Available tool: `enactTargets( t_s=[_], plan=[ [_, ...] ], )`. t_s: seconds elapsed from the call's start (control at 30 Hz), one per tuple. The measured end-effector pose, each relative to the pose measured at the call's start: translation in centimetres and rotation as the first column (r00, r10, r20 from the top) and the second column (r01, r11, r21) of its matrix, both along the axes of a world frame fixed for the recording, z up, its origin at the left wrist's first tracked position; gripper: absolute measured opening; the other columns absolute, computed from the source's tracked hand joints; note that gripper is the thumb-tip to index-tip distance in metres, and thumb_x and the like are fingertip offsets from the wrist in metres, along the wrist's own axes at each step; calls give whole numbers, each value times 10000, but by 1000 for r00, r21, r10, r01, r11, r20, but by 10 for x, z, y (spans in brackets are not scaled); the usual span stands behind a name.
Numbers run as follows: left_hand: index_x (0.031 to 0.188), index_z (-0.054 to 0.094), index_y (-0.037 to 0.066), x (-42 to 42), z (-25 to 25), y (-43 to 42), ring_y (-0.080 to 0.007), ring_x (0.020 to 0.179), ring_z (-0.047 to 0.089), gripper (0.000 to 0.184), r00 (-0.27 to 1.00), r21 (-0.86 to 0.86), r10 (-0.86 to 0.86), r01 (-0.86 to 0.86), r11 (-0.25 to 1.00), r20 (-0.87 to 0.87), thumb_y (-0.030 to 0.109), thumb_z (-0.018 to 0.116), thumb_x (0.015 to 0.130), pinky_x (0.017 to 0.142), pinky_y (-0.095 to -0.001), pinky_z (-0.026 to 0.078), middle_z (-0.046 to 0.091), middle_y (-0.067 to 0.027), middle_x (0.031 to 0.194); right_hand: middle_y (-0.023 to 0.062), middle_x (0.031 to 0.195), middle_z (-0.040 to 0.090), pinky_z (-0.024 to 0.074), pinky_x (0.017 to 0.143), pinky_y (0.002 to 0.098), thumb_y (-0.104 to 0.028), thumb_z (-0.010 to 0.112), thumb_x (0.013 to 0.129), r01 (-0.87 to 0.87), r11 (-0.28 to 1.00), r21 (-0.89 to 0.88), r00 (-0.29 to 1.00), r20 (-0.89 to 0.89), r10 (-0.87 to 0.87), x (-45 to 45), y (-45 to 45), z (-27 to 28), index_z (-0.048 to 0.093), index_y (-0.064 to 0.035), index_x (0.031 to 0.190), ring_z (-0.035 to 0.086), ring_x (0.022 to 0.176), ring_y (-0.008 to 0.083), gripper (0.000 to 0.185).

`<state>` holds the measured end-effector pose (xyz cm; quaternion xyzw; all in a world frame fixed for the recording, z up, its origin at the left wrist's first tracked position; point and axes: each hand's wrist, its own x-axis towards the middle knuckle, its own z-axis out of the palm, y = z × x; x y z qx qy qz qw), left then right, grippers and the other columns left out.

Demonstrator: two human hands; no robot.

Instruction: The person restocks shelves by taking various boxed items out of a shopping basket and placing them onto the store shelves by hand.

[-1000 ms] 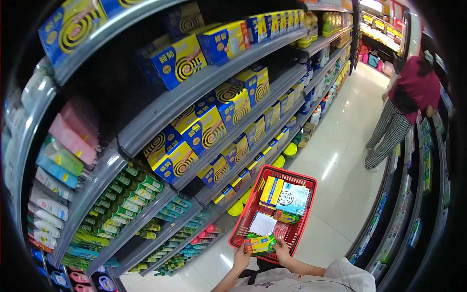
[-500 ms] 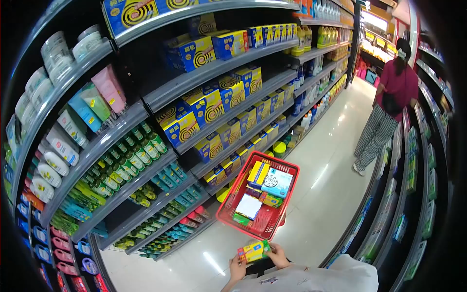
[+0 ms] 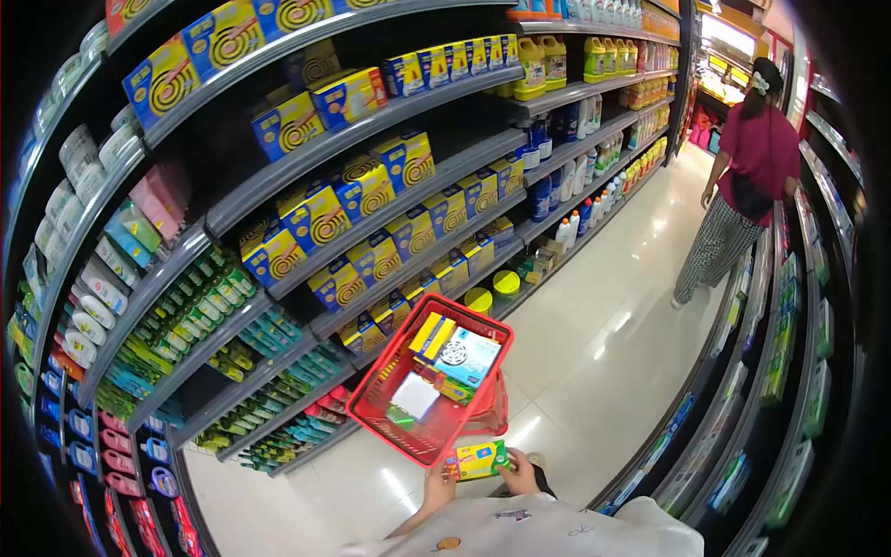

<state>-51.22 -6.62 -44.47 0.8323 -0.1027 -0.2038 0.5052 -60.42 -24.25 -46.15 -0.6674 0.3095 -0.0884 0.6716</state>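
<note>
A small yellow and green box [image 3: 478, 460] is held level between my two hands, low in the view. My left hand [image 3: 438, 486] grips its left end, and my right hand [image 3: 520, 474] has its fingers on the green right end. Just beyond the box is a red basket [image 3: 371, 382]. Inside it lie a yellow and blue box [image 3: 432, 336], a light-blue box [image 3: 467, 357] with a dark spiral print, a green and yellow box [image 3: 455, 388] partly covered, and a flat white item [image 3: 415, 395].
Shelves on my left carry several yellow and blue mosquito-coil boxes [image 3: 316, 218], green bottles [image 3: 190, 325] and tubes. Yellow jugs [image 3: 529, 70] stand farther along. Another person [image 3: 756, 158] is in the aisle ahead, close to the right-hand shelves [image 3: 789, 306].
My view has shifted, so the basket and shelves appear farther left. The held box looks more level and now overlaps the basket's near corner. Both hands keep hold of it.
</note>
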Motion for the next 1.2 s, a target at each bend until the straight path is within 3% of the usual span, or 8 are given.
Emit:
enactTargets(
  t_s=[0.07,0.13,0.33,0.5,0.73,0.8,1.0,1.2],
  plan=[
    [1183,522,28,-4,-25,-45,-248,820,631,415,980,-18,-149,148,989,-131,43,580,772,696,-310,528,539,-190,1063,142,1134,556,466,855,326,-10,634,758,8,992,-127,999,-39,-13,-16,-50,-17,427,-44,1262,556,1039,222,546],
    [1220,501,46,-27,15,-100,-252,834,634,456,985,39,-165,167,985,-41,39,562,768,730,-325,527,532,-193,1075,136,1129,552,456,860,317,47,591,736,150,978,144,983,89,-163,-39,-95,7,438,-34,1250,548,1046,215,542],
    [1247,478,68,-27,15,-195,-308,888,611,493,859,90,-480,500,862,-175,108,587,768,806,-368,500,550,-211,1018,150,1195,515,422,917,326,69,535,741,325,944,62,936,124,-330,-91,-169,-6,421,9,1252,523,1096,235,527],
    [1212,506,51,-5,3,-250,-267,727,631,484,828,228,-561,548,805,-10,88,603,740,664,-338,504,626,-138,756,149,1277,462,417,924,332,97,524,750,397,910,125,905,110,-410,-72,-204,4,412,-8,1273,485,1162,250,545],
    [1229,506,83,42,1,-342,-245,814,644,489,844,213,-536,529,821,-28,146,620,757,727,-343,506,641,-163,879,134,1245,496,437,903,338,75,550,753,442,895,57,891,82,-445,-28,-297,-1,422,-19,1274,505,1134,250,545],
    [1146,549,73,71,-27,-372,-332,869,580,445,833,69,-530,545,835,-157,262,635,752,738,-422,466,588,-202,907,123,1229,501,440,903,334,68,569,742,427,904,28,900,86,-428,-2,-329,-3,438,-36,1264,489,1137,244,548],
    [1095,575,18,170,45,-479,-194,611,611,270,892,-150,-449,452,879,60,137,550,854,549,-305,486,635,-141,822,110,1288,479,412,957,371,16,529,824,313,946,-80,940,166,-297,103,-439,81,430,-35,1280,439,1217,224,469],
    [1235,487,-5,245,96,-531,-154,945,600,464,935,-359,-351,347,866,56,73,637,803,788,-277,484,588,-117,1074,96,1329,447,393,974,358,21,516,848,226,903,-365,941,321,-105,200,-518,145,412,-67,1318,419,1236,210,489]
  ],
)
